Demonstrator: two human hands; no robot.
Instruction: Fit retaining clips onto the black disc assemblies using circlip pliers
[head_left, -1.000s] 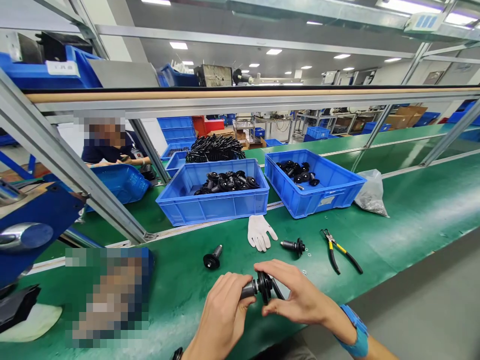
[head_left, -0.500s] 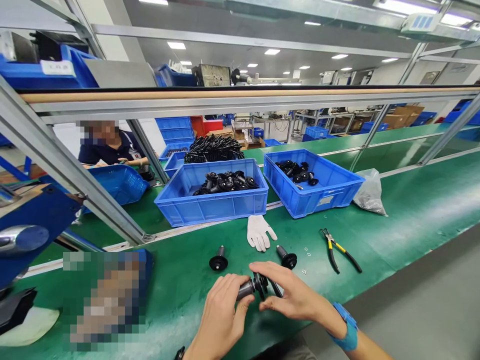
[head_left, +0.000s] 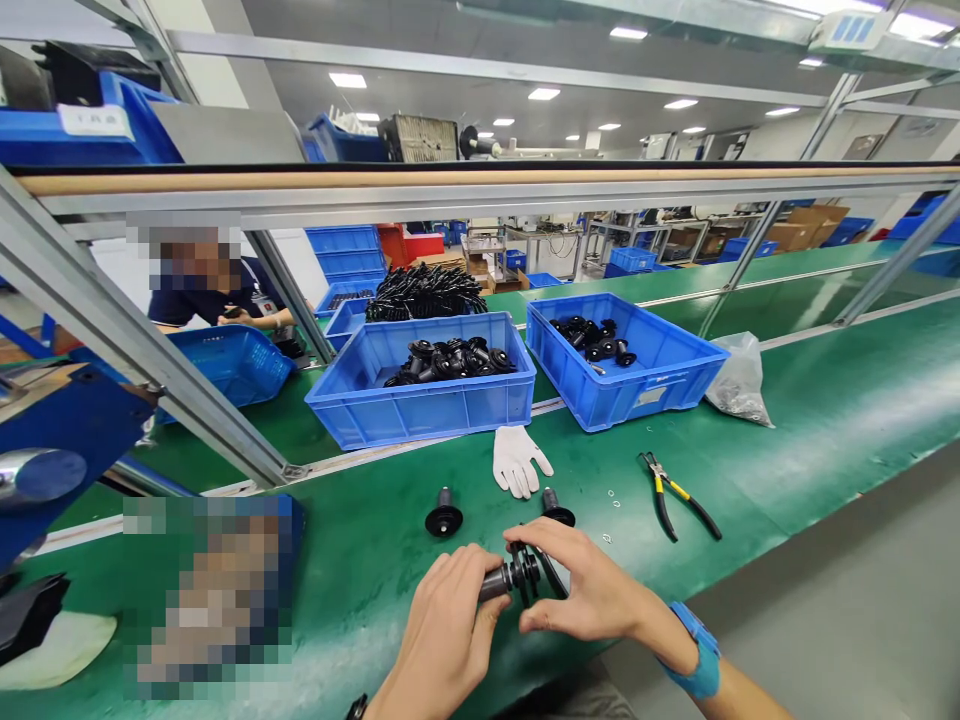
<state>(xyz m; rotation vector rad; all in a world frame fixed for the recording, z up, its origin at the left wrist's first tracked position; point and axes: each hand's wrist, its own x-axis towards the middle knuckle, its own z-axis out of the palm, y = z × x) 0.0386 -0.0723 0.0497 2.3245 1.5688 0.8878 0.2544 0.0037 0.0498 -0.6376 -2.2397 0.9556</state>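
A black flanged shaft (head_left: 523,573) is held between my two hands over the front of the green bench. My left hand (head_left: 448,622) wraps its fingers and thumb round the plain shaft end. At the flanged end, my right hand (head_left: 581,582) closes on the discs, fingers on top and thumb below. Two similar parts lie just beyond: one flanged shaft (head_left: 444,516) to the left, and another flanged shaft (head_left: 556,509) partly hidden behind my right hand. A white glove (head_left: 519,464) lies behind them.
Yellow-and-black pliers (head_left: 673,497) and several small rings (head_left: 615,502) lie to the right. One blue bin (head_left: 427,417) and a second blue bin (head_left: 637,402) hold black parts at the back, beside a clear bag (head_left: 742,385). Metal posts and a co-worker (head_left: 217,290) are at left.
The two loose flanged shafts have rolled a little, the right one to the left and the other slightly right. My hands keep hold of the same part, nearly unmoved.
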